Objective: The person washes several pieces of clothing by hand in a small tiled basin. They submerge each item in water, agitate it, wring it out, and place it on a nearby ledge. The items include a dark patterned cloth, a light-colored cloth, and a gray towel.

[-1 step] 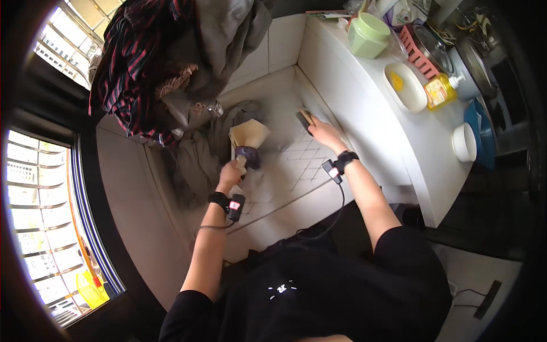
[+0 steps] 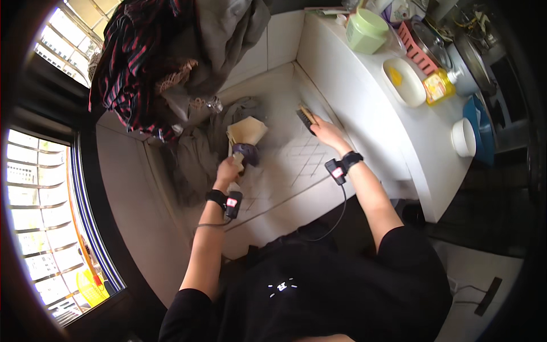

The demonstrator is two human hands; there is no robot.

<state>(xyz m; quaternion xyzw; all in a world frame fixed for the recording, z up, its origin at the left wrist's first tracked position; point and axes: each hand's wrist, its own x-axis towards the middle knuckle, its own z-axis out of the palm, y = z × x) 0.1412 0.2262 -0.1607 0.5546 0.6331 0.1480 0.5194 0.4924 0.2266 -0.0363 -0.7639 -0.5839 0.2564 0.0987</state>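
Note:
My right hand (image 2: 329, 135) is closed around a scrubbing brush (image 2: 306, 118) with a light wooden back and dark bristles. It is over the right side of a pale sink basin (image 2: 279, 212) with dark crossing lines on its floor. My left hand (image 2: 228, 172) grips the near end of a cream and dark purple cloth-like item (image 2: 248, 132); its exact kind cannot be made out. The item's cream part flares away from me, past the purple band. Grey wet-looking cloth (image 2: 196, 151) lies bunched in the basin beside and beyond this item.
Dark red-striped and grey clothes (image 2: 145, 62) hang over the far left. On the right counter (image 2: 393, 134) stand a green tub (image 2: 367, 34), a white oval dish (image 2: 403, 85), a yellow soap bottle (image 2: 439, 88) and a white bowl (image 2: 464, 138). A barred window (image 2: 43, 228) is at left.
The brush has tilted slightly, so its bristles show more clearly. My left hand and the cream and purple item have shifted a little to the left.

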